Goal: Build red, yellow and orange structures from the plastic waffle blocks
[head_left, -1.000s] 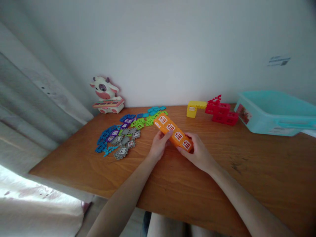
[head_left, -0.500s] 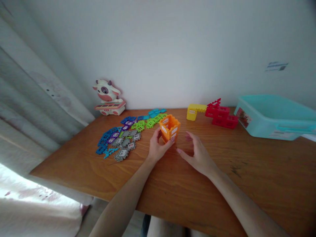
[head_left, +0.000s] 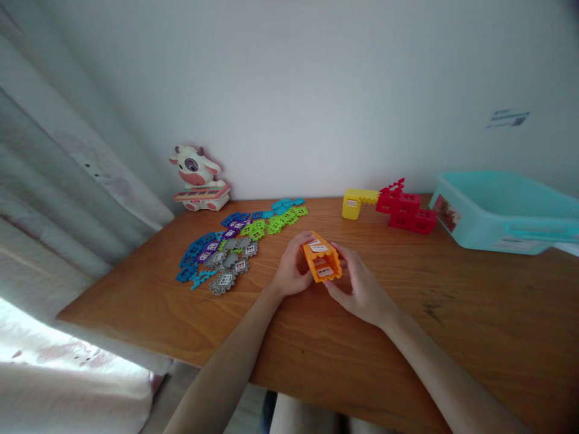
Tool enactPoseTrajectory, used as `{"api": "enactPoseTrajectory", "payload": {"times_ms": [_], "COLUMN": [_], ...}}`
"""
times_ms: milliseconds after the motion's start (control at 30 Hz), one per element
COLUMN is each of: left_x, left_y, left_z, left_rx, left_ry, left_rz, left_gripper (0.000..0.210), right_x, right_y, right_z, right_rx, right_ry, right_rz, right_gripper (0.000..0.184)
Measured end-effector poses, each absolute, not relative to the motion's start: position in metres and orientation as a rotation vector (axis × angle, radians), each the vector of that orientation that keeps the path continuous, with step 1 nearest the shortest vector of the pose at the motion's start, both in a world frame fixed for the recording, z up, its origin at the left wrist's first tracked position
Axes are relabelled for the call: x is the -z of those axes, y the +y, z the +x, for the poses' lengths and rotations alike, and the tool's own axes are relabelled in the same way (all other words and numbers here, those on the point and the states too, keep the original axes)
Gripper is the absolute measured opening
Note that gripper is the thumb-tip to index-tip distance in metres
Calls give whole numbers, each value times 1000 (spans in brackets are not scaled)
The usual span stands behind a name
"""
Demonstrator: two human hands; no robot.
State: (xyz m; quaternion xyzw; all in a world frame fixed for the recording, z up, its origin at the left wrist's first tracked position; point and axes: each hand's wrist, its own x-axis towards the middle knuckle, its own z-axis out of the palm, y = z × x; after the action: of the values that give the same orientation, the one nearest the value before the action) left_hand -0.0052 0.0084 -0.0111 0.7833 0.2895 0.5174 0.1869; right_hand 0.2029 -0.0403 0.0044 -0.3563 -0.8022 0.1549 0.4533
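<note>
An orange box-like structure [head_left: 320,248] of toothed plastic building tiles, with white stickers on its sides, is tilted so that its open end faces me. My left hand [head_left: 292,268] is wrapped round its left side and far end, closed on it. On the right, my right hand [head_left: 357,283] grips the rim of the open end between thumb and fingers. Part of the far end is hidden behind my left fingers.
Left lie flat grey tiles [head_left: 230,261], blue tiles [head_left: 195,253] and green tiles [head_left: 275,225]. A toy cow with keyboard [head_left: 199,181] stands at the back left. Yellow structure [head_left: 351,205], red structure [head_left: 407,211] and turquoise bin [head_left: 488,226] stand at the back right.
The orange structure has tipped from upright, its open end now turned towards me. My right hand has come in from the right and taken hold of it; the left still holds it.
</note>
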Motion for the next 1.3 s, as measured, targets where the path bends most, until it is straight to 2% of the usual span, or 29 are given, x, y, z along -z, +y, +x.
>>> {"api": "enactPoseTrajectory", "payload": {"times_ms": [333,700,867,1100,1300], "left_x": [15,11,10,9,10], "left_y": [9,6,4,7,5], "left_z": [-3,-6,-5,-8,-8], "left_rx": [-1511,-1480,-1409,-1402,-1101], "left_ry": [855,1140,1259,1477,1311], "left_rz": [2078,2396,2473,2331,2224], "left_gripper": [70,60,62,86,76], "right_x": [-8,-12,-5,-1,-2], "right_y": [-42,-43,-38,-12,-2], "right_z": [201,204,200,212,228], "right_rx": [-281,-177,-418,-830,-945], "right_ry": [-1931,-1828,-1580,-1003,-745], "right_rz": [-828,-912,-1040,-1090,-1065], "right_gripper": [69,48,47,53,49]}}
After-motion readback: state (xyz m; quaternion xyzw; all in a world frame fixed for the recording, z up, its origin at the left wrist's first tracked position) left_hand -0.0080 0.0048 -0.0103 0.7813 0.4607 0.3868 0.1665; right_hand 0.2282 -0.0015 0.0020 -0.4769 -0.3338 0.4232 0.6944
